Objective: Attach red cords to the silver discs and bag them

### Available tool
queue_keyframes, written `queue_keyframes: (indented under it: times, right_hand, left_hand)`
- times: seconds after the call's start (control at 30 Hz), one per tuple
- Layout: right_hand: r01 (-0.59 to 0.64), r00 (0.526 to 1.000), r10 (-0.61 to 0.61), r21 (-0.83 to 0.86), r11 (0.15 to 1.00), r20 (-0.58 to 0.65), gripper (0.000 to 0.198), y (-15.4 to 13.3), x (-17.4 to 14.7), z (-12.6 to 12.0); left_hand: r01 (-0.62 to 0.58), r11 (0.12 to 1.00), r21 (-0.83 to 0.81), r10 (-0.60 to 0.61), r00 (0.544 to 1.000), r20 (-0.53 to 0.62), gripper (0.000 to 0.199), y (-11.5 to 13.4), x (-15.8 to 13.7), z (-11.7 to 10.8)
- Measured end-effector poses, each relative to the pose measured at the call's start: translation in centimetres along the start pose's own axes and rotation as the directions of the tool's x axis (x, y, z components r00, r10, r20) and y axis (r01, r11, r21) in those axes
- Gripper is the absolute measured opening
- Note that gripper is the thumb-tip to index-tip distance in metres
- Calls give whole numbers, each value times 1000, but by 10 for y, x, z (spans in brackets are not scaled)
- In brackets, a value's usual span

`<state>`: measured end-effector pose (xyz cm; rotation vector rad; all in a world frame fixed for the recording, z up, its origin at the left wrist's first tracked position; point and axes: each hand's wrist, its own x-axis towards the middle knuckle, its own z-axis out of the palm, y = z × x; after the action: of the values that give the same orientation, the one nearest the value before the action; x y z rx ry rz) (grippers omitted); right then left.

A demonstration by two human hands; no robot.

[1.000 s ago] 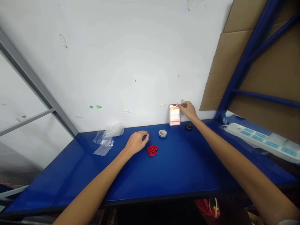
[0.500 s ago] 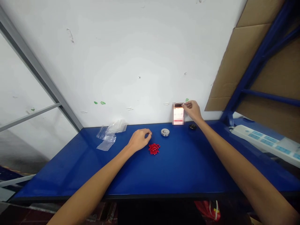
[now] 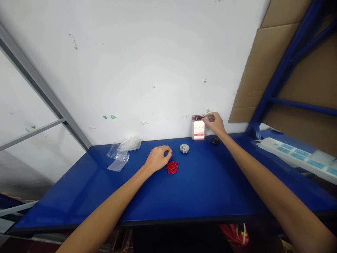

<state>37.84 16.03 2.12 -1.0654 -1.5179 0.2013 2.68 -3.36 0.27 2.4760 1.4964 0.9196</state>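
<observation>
A phone [image 3: 199,128] with a lit, partly blurred screen stands upright against the wall. My right hand [image 3: 215,123] pinches its upper right corner between thumb and fingers. My left hand [image 3: 158,157] rests on the blue table, loosely curled, with a gap between thumb and forefinger and nothing visible in it. Just right of and below its thumb lies a heap of small red pieces [image 3: 172,167], too small to name for sure. A round silver metal disc [image 3: 184,148], like a spool or pulley, sits between the two hands.
Clear plastic bags [image 3: 122,153] lie at the back left of the blue table [image 3: 189,196]. A small black object [image 3: 215,141] sits below my right wrist. On the right are a white power strip [image 3: 297,154], a blue metal frame [image 3: 280,73] and cardboard [image 3: 260,59].
The view has shifted slightly. My right hand keeps its hold on the phone's corner, and my left hand has moved a little closer to the red heap.
</observation>
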Motion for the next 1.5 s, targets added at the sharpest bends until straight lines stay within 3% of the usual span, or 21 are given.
queue_keyframes:
  times: [0.57,0.73,0.97,1.13,1.23,1.33,1.4,1.5]
  right_hand:
    - [0,999,-1,-39,999,-39,35,3,-2,5]
    - [6,1000,-6,35,999,3,31,6,-2,0]
    - [59,997,-60,17,998,51,42,16,0,-1]
    - [16,998,-19,39,999,67,37,13,1,-3]
    - [-46,998,43,84,995,43,33,5,1,-4]
    - [-84,994,90,89,993,-68,30,-13,-2,-4]
    - [-45,990,52,52,998,-129,26,-31,-8,-5]
    - [94,995,-93,27,995,-19,16,-62,-29,-6]
  left_hand:
    - [-13,1000,22,13,1000,7,21,6,0,-4]
    - [-10,1000,19,10,1000,-1,21,5,0,-4]
    - [-20,1000,24,19,1000,8,22,7,-1,-5]
    - [-13,999,47,13,1000,13,22,2,0,-5]
    - [11,997,71,-11,1000,2,23,-7,3,-9]
    - [73,988,132,-68,997,-42,24,-21,7,-20]
    - [122,970,210,-109,991,-73,25,-33,10,-33]
    - [243,892,382,-208,969,-131,25,-57,12,-61]
